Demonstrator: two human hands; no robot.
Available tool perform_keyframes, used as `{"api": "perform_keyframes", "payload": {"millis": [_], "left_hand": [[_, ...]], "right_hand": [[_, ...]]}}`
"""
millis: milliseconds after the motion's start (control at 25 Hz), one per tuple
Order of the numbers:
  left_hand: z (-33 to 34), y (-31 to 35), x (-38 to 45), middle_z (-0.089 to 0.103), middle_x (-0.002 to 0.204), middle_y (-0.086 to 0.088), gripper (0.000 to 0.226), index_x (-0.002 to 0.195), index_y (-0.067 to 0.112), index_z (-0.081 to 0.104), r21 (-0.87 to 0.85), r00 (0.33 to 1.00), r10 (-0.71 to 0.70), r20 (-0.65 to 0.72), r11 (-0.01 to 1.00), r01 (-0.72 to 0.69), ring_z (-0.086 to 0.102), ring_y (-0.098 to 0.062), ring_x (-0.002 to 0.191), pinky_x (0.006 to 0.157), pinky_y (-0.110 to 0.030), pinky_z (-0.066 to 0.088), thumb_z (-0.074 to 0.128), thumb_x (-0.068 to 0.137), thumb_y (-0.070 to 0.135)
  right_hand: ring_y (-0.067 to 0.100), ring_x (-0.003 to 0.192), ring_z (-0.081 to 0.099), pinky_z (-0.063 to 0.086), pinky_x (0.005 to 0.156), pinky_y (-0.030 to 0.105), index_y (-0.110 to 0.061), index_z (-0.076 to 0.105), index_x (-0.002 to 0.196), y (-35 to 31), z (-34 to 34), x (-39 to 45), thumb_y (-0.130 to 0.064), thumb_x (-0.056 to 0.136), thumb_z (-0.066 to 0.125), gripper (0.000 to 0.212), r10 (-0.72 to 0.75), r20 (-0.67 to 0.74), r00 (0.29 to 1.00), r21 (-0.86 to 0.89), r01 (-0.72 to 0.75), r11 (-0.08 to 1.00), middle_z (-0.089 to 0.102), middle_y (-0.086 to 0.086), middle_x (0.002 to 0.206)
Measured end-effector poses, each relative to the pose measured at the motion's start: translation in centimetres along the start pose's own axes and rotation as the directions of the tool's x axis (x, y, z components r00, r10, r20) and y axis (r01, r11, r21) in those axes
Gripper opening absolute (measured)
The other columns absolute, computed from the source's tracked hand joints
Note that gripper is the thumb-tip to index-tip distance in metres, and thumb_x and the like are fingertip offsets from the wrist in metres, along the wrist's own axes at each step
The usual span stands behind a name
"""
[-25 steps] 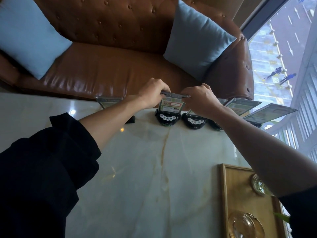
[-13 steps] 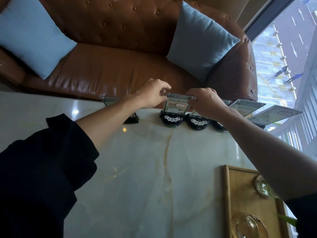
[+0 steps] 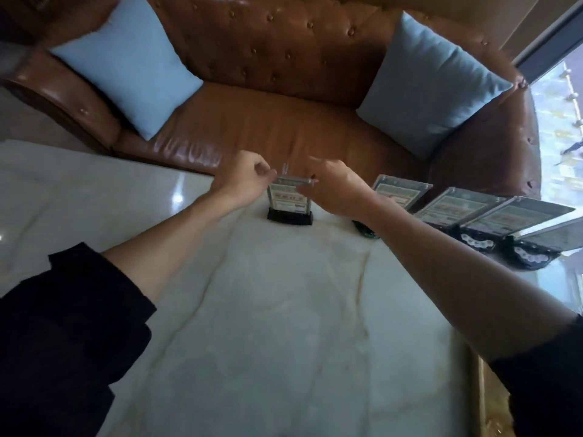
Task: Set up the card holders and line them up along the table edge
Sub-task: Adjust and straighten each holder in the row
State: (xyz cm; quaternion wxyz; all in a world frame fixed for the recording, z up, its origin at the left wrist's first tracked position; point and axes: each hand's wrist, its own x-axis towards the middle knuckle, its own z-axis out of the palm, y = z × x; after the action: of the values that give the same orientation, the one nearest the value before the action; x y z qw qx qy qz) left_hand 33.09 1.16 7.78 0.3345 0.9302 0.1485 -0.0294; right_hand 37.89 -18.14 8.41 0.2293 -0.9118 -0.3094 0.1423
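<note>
A clear card holder (image 3: 288, 197) on a black rectangular base stands upright near the far edge of the marble table (image 3: 284, 310). My left hand (image 3: 247, 181) has its fingers curled and pinches the holder's top left corner. My right hand (image 3: 334, 189) pinches the top right corner, thumb in front of the card. To the right, several more card holders (image 3: 457, 206) lean in a row along the same edge on round black bases (image 3: 476, 241). My right forearm hides part of the nearest one (image 3: 399, 190).
A brown leather sofa (image 3: 284, 121) sits just beyond the table edge, with a blue cushion at the left (image 3: 126, 64) and another at the right (image 3: 432, 86). A wooden tray edge (image 3: 485, 405) shows at the lower right. A window (image 3: 564, 121) lies far right.
Both hands left the round-based holder and moved left to the rectangular-based holder, now pinching its top corners. The view swung left, so the row of holders now sits at the right.
</note>
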Motion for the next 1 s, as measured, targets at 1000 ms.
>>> {"api": "perform_keyframes", "payload": {"millis": [1000], "left_hand": [[0.4, -0.9, -0.4, 0.072, 0.088, 0.0, 0.021, 0.091, 0.015, 0.069, -0.041, 0.938, 0.163, 0.306, 0.987, -0.158, 0.07, -0.019, 0.084, 0.064, -0.027, 0.053, 0.077, 0.071, 0.015]], "right_hand": [[0.023, 0.082, 0.064, 0.052, 0.07, 0.035, -0.022, 0.071, 0.101, 0.1, 0.5, 1.7, -0.018, 0.089, 0.064, 0.014, -0.01, 0.001, 1.0, -0.081, 0.01, 0.997, 0.066, -0.001, 0.09]]}}
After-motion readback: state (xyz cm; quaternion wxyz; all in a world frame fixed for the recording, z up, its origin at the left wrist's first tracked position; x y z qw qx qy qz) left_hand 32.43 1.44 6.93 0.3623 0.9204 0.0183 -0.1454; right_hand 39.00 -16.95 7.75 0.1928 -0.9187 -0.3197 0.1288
